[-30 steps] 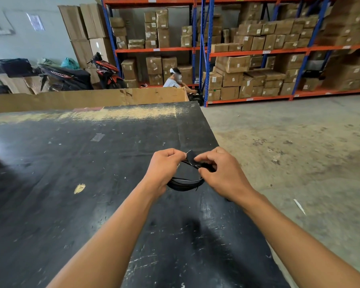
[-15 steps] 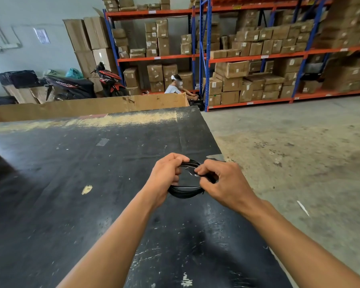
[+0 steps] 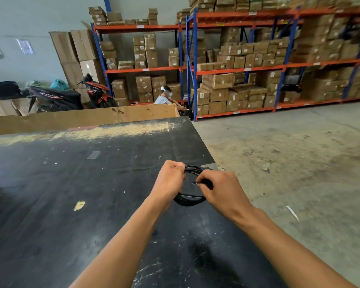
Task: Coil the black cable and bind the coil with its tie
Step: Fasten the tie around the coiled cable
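The left hand (image 3: 169, 182) is clenched around the left side of the coiled black cable (image 3: 189, 199), and the right hand (image 3: 221, 193) pinches a short black piece at the coil's right side, probably the tie, though it is too small and dark to tell apart from the strands. The coil is held between the two hands just above the black tabletop (image 3: 71, 194), near its right edge. Its upper and lower arcs show, while both sides are hidden inside the fingers.
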